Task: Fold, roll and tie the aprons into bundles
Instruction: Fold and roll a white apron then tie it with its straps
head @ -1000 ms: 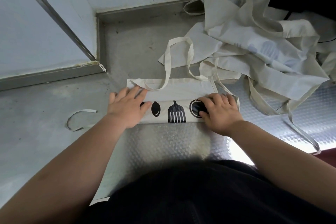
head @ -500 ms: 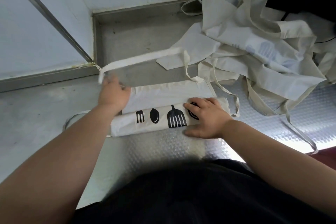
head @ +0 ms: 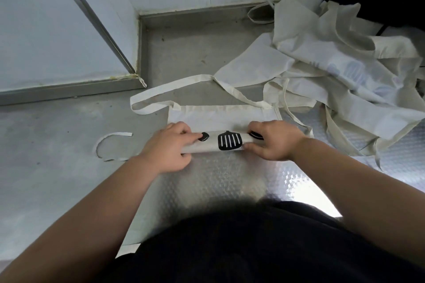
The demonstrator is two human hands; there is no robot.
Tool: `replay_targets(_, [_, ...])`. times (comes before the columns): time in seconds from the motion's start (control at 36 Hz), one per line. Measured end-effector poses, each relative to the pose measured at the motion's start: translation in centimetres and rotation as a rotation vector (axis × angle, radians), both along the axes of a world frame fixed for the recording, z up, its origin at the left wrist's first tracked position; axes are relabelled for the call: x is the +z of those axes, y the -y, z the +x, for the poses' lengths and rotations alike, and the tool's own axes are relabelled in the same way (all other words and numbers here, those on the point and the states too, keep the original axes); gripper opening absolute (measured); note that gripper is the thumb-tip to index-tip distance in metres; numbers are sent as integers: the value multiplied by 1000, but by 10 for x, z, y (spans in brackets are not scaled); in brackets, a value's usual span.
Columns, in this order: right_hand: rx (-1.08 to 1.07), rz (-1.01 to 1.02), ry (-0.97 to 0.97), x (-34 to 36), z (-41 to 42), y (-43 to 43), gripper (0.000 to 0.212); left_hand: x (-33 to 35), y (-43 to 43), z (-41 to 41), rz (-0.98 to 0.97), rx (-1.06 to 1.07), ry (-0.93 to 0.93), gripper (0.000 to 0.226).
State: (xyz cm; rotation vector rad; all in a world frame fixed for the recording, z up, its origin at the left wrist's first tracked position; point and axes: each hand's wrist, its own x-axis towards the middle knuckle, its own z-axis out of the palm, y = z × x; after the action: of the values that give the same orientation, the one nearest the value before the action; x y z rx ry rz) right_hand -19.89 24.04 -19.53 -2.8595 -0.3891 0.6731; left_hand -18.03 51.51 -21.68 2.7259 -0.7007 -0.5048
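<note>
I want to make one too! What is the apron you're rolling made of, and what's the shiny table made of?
The apron looks like plain cream cotton or canvas: matte, creased, soft enough to roll. The table looks like stainless steel: grey, glossy, with a stamped bumpy pattern near you.

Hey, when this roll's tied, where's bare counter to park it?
Bare steel lies left of the left hand, around the loose strap, and in the back corner by the wall. The right side is crowded with the apron pile. Both hands grip the roll.
</note>
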Motion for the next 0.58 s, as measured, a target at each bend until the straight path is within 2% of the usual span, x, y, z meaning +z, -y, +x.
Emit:
replay_targets(0.08, [6,94,-57,4,7,5,39,15,3,19,42,47,-190,59])
replay_targets(0.17, [-8,105,-72,7,11,11,44,24,2,42,-4,161,-358,25])
replay_targets(0.22, [-42,33,-46,6,16,17,42,21,0,55,-6,215,-404,11])
replay_targets(0.28, [-56,-62,-3,2,22,19,35,16,-1,63,32,254,-363,15])
replay_targets(0.39, [-57,-134,13,-8,32,21,37,6,7,70,174,242,-91,35])
replay_targets(0.47, [-58,-168,44,-10,35,22,40,3,11,68,132,303,37,41])
replay_targets(0.53, [-57,-168,57,-10,36,24,37,1,11,67,49,372,25,36])
replay_targets(0.58, [-57,-179,61,-9,41,26,32,0,10,69,-68,469,-88,30])
